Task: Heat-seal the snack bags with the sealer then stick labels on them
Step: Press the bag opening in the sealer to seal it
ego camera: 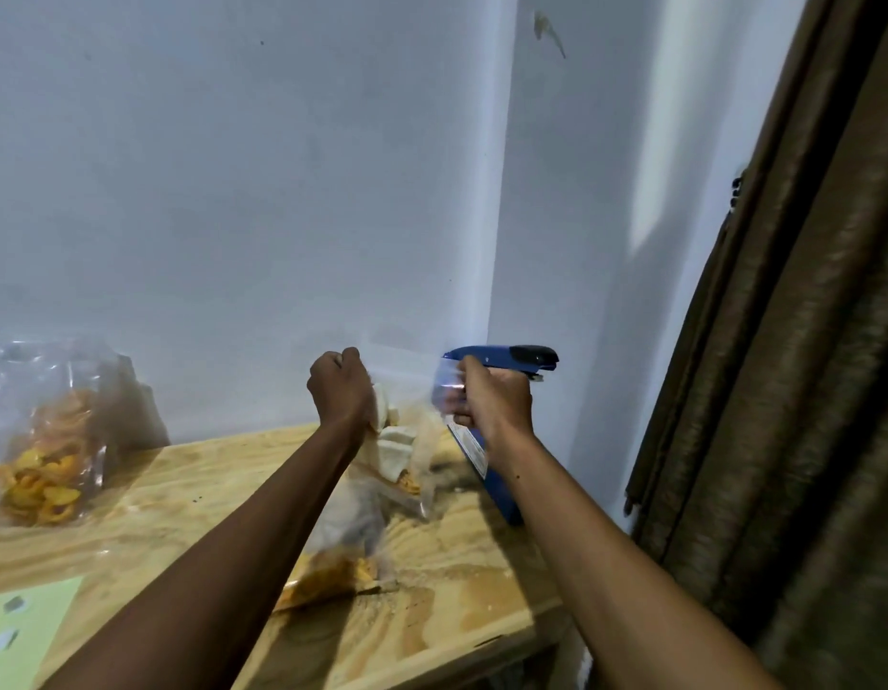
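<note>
A clear snack bag [407,455] with pale and orange chips hangs above the wooden table, its open top stretched between both hands. My left hand [340,388] is closed on the bag's top left corner. My right hand [494,400] grips the top right corner, just in front of the blue heat sealer [487,470]. The sealer stands against the wall with its blue arm and black handle [534,356] raised. Another clear bag with orange chips [332,575] lies on the table under my left forearm.
A large clear bag of yellow-orange ring snacks [44,460] stands at the left by the wall. A pale green sheet with small labels [14,625] lies at the lower left. The wooden table [223,490] ends at the right near a brown curtain [790,390].
</note>
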Demonstrator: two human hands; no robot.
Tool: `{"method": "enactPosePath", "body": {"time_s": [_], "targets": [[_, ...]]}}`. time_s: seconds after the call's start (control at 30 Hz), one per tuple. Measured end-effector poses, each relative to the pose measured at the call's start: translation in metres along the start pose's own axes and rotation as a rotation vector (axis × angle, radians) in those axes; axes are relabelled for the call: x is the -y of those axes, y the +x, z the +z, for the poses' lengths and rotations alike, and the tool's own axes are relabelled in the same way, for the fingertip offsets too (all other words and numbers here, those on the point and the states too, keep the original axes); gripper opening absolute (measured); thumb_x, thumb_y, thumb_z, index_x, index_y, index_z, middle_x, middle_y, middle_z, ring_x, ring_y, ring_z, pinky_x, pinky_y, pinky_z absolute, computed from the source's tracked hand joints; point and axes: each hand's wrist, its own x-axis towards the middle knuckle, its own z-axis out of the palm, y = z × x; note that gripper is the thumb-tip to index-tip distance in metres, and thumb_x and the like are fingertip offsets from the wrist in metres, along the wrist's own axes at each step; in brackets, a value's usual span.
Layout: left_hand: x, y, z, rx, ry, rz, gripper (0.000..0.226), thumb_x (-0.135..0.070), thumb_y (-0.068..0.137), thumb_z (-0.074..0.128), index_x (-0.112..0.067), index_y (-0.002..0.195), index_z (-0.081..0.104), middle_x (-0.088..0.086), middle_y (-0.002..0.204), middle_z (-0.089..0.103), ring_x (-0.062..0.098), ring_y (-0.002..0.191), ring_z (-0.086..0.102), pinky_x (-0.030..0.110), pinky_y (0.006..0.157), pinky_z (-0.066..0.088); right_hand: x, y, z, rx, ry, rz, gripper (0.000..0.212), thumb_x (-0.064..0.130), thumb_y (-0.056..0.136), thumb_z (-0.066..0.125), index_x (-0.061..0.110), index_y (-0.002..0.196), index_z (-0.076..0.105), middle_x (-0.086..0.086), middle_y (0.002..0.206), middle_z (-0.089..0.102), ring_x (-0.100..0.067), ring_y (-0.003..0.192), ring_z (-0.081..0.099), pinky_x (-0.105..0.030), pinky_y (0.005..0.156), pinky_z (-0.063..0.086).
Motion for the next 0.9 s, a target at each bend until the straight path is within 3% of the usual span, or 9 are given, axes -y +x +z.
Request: {"method": "enactPosePath", "body": {"time_s": [0.07,0.2,0.33,0.43,0.57,0.67,0.8,0.9], "targets": [[0.004,0.003,0.004,0.034,0.039,0.009,0.02,-0.014,0.085,0.04,-0.006,0.068,0.046,0.016,0.07,0.048,0.023,0.063,0.041,0.032,0.057,0.031,0.002,0.005,-0.009,-0.05,-0.17,-0.066,0.031,0.022,0.08,0.057,0.015,0.051,0.045,-0.001,0.048,0.056,-0.018,0.041,0.055,-0.028,0.05,0.043],[0.006,0.013,0.015,0.154,0.115,0.025,0.023,-0.014,0.085,0.042,-0.005,0.064,0.046,0.012,0.063,0.047,0.024,0.06,0.04,0.03,0.055,0.03,0.016,0.018,-0.023,-0.182,-0.605,-0.251,0.031,0.032,0.083,0.052,0.014,0.06,0.042,-0.005,0.071,0.054,-0.027,0.064,0.051,-0.026,0.056,0.036],[0.005,0.016,0.035,0.326,0.178,0.056,0.031,-0.012,0.085,0.043,-0.004,0.056,0.047,0.003,0.049,0.047,0.019,0.048,0.039,0.027,0.048,0.03,0.038,0.036,-0.029,-0.208,-0.684,-0.458,0.039,0.027,0.086,0.049,0.011,0.053,0.038,0.0,0.051,0.042,-0.018,0.048,0.038,-0.025,0.044,0.025],[0.011,0.016,0.051,0.468,0.223,0.067,0.031,-0.01,0.086,0.043,-0.004,0.057,0.051,0.004,0.053,0.051,0.018,0.049,0.042,0.026,0.053,0.033,0.05,0.054,-0.033,-0.21,-0.732,-0.53,0.032,0.024,0.085,0.049,0.009,0.057,0.045,-0.002,0.053,0.041,-0.019,0.049,0.034,-0.026,0.046,0.029],[0.029,0.015,0.071,0.625,0.217,0.038,0.029,-0.012,0.093,0.045,-0.001,0.068,0.056,0.009,0.063,0.054,0.017,0.056,0.046,0.026,0.06,0.04,0.052,0.076,-0.042,-0.16,-0.89,-0.539,0.032,0.023,0.086,0.052,-0.003,0.069,0.058,-0.013,0.066,0.061,-0.026,0.056,0.051,-0.029,0.052,0.041],[0.04,0.015,0.084,0.673,0.233,0.008,0.034,-0.015,0.096,0.046,-0.008,0.064,0.054,0.006,0.062,0.054,0.014,0.055,0.048,0.021,0.055,0.041,0.048,0.089,-0.05,-0.065,-1.022,-0.48,0.029,0.025,0.087,0.055,0.001,0.085,0.069,-0.013,0.085,0.071,-0.029,0.074,0.066,-0.039,0.067,0.055],[0.047,0.02,0.097,0.723,0.265,-0.05,0.033,-0.016,0.097,0.045,-0.009,0.067,0.055,0.014,0.073,0.057,0.009,0.044,0.043,0.014,0.037,0.034,0.047,0.104,-0.057,0.062,-1.109,-0.368,0.027,0.029,0.086,0.061,0.005,0.093,0.071,-0.01,0.093,0.07,-0.028,0.084,0.067,-0.043,0.079,0.057],[0.049,0.024,0.103,0.734,0.285,-0.072,0.03,-0.016,0.098,0.045,-0.007,0.071,0.055,0.018,0.081,0.057,0.01,0.044,0.042,0.016,0.037,0.034,0.049,0.109,-0.057,0.16,-1.15,-0.317,0.025,0.027,0.084,0.064,0.004,0.093,0.073,-0.01,0.094,0.071,-0.026,0.084,0.067,-0.041,0.08,0.058]]}}
